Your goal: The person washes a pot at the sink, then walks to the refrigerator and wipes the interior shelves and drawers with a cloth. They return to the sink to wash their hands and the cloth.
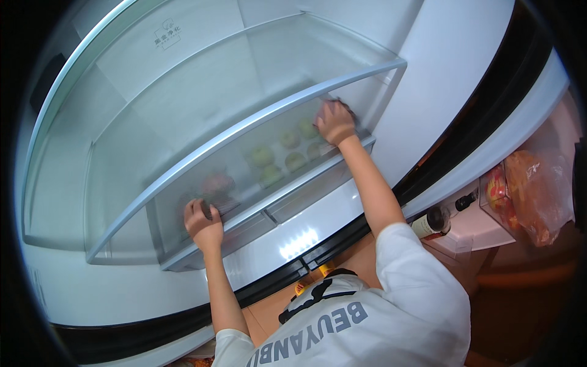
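Note:
Inside the fridge, my left hand (203, 225) curls its fingers at the left of a low compartment, close to a blurred reddish fruit (218, 183). Whether it grips anything is hard to see. My right hand (337, 120) reaches to the right end of the same compartment, its fingers bent over a dark reddish thing (349, 109) that is mostly hidden. Between the hands lie several green apples (296, 161) in rows, seen hazily through a clear shelf (257, 124) with a pale front trim.
Below the apples runs the trim of a clear drawer (316, 181). The fridge door (458, 190) stands open at the right, holding a dark bottle (435, 221) and an orange plastic bag (527, 183). A bare upper shelf wall (183, 87) curves behind.

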The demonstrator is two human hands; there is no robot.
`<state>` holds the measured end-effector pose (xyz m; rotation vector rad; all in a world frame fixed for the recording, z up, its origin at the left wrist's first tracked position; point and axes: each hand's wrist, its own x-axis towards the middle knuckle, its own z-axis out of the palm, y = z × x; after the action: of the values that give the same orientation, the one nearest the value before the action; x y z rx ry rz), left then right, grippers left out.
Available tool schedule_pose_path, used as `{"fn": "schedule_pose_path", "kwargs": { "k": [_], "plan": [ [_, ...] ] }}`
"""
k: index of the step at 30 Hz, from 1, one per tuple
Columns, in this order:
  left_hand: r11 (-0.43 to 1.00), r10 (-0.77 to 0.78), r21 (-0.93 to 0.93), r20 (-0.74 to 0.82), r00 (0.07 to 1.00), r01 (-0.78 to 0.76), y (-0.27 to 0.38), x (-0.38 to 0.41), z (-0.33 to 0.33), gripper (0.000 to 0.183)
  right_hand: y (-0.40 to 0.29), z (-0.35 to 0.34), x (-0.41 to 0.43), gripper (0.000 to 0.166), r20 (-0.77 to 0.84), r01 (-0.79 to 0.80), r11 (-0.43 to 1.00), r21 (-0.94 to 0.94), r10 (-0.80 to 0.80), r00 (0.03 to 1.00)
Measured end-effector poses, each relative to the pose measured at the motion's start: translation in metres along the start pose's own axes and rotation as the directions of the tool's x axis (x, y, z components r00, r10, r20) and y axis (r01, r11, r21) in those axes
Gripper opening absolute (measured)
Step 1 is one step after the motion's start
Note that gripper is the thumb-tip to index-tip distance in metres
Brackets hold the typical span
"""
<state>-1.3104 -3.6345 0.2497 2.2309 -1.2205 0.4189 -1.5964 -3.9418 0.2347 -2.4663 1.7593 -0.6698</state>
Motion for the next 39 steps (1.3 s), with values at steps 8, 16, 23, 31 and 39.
{"fn": "schedule_pose_path", "kwargs": {
  "k": [8, 16, 23, 31, 39],
  "plan": [
    [0.999, 0.032, 0.022, -0.063, 0.997, -0.031, 0.013, 0.001, 0.002, 0.027, -0.016, -0.025, -0.055, 0.047, -0.054, 0.143, 0.959, -0.243, -0.161, 0.985],
    [0.996, 0.084, -0.032, -0.003, 0.996, -0.084, -0.006, 0.001, 0.002, 0.029, -0.217, 0.056, -0.093, 0.031, -0.466, 0.737, 0.674, 0.050, -0.637, 0.614],
    [0.997, 0.071, 0.026, -0.030, 0.997, -0.070, 0.004, -0.001, -0.004, 0.033, -0.033, 0.037, 0.053, 0.028, -0.279, 0.445, 0.873, -0.202, -0.487, 0.828],
    [0.993, 0.100, 0.064, -0.070, 0.993, -0.095, -0.002, 0.002, 0.004, 0.030, -0.186, 0.063, 0.072, 0.024, -0.045, 0.533, 0.843, 0.070, -0.531, 0.846],
    [0.999, 0.005, -0.046, 0.042, 0.999, -0.003, -0.018, -0.002, -0.005, 0.016, -0.245, 0.026, -0.076, 0.037, -0.249, 0.874, 0.190, 0.448, -0.912, 0.326]
  ]
}}
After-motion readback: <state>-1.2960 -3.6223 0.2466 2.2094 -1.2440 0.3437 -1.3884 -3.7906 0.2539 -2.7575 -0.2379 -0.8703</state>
